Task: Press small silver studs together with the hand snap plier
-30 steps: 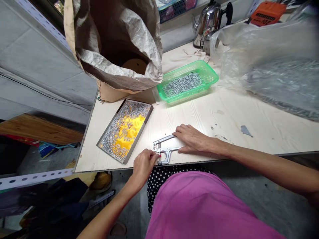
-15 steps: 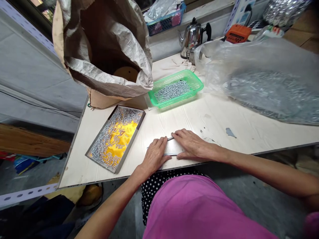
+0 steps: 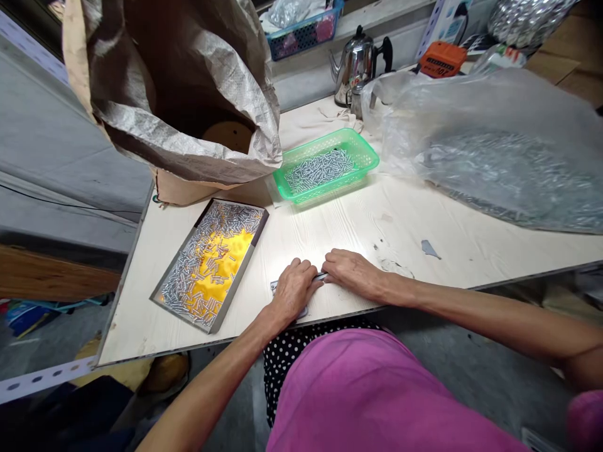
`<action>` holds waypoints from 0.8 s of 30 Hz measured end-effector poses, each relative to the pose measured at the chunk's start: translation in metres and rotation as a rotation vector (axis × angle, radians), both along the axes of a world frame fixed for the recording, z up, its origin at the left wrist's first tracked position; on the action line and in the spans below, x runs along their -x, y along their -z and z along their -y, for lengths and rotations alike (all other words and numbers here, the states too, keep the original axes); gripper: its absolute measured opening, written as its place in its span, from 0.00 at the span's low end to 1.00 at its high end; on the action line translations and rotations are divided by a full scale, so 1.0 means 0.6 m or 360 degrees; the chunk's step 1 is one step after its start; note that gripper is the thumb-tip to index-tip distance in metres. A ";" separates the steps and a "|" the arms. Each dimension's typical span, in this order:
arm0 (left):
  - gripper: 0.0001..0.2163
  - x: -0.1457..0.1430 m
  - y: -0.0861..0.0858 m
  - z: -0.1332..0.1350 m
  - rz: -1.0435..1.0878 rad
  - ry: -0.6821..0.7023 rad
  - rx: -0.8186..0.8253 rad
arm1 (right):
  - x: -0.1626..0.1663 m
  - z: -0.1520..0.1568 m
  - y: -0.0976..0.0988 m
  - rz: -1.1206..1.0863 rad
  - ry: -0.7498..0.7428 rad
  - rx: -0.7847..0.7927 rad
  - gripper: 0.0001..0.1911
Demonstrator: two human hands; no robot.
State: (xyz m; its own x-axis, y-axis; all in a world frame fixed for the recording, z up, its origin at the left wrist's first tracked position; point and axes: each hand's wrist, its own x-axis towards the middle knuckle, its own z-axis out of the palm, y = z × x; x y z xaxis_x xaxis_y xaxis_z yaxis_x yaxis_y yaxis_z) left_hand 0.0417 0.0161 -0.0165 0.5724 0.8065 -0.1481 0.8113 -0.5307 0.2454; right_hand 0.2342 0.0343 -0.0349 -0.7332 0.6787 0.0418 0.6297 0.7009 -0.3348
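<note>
My left hand (image 3: 296,287) is closed, its fingers and thumb on the left part of a narrow grey metal strip (image 3: 320,277). My right hand (image 3: 354,274) pinches the strip's other side, so only a short length shows between the two. Beneath the left hand lies a flat metal piece (image 3: 274,287), mostly covered, with one end out to the left and another edge by the wrist. Left of my hands is a shallow metal tray (image 3: 232,290) with a yellow bottom, holding many small silver screw-like pieces (image 3: 186,276).
A green plastic basket (image 3: 362,164) of similar pieces stands behind my hands. At the back left is a big open paper-lined sack (image 3: 264,125). A clear plastic bag (image 3: 475,113) of metal pieces covers the right side, near a kettle (image 3: 358,59) and an orange box (image 3: 441,59).
My hands have come together on the strip; earlier they lay apart, with two strips showing between them. The right hand's fingers have curled in. The whole view has shifted slightly.
</note>
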 end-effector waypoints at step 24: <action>0.23 -0.036 0.056 0.150 0.0513 -0.0198 -0.0286 | 0.011 -0.086 0.005 -0.0092 -0.0025 -0.0179 0.12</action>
State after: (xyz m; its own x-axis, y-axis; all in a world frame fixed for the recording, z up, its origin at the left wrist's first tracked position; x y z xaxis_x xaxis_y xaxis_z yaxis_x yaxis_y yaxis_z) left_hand 0.0632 -0.0742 -0.0502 0.4625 0.8695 0.1735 0.7685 -0.4907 0.4106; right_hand 0.2277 0.0861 -0.0379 -0.7379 0.6558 0.1595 0.6003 0.7457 -0.2892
